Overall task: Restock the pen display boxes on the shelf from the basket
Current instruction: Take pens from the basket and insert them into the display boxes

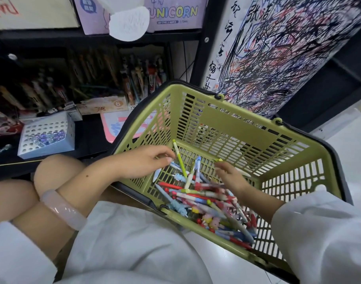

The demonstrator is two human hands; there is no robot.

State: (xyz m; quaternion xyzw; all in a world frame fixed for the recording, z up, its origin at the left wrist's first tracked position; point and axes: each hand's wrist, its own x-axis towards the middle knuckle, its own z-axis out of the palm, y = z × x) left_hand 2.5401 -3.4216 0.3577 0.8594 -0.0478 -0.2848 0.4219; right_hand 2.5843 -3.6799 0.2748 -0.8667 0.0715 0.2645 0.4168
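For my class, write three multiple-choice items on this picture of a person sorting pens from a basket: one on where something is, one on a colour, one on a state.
1. Where does the pile of pens lie?
A. in the basket
B. on the floor
C. on the person's lap

2. What colour is the basket?
A. red
B. olive green
C. white

3. What is the left hand doing?
A. resting flat on the shelf
B. pinching a green pen
C. gripping the basket's handle

Key:
1 A, the pens lie heaped against the basket's near wall.
2 B, its slatted walls are olive green.
3 B, its fingertips pinch the green pen, which stands up from the pile.
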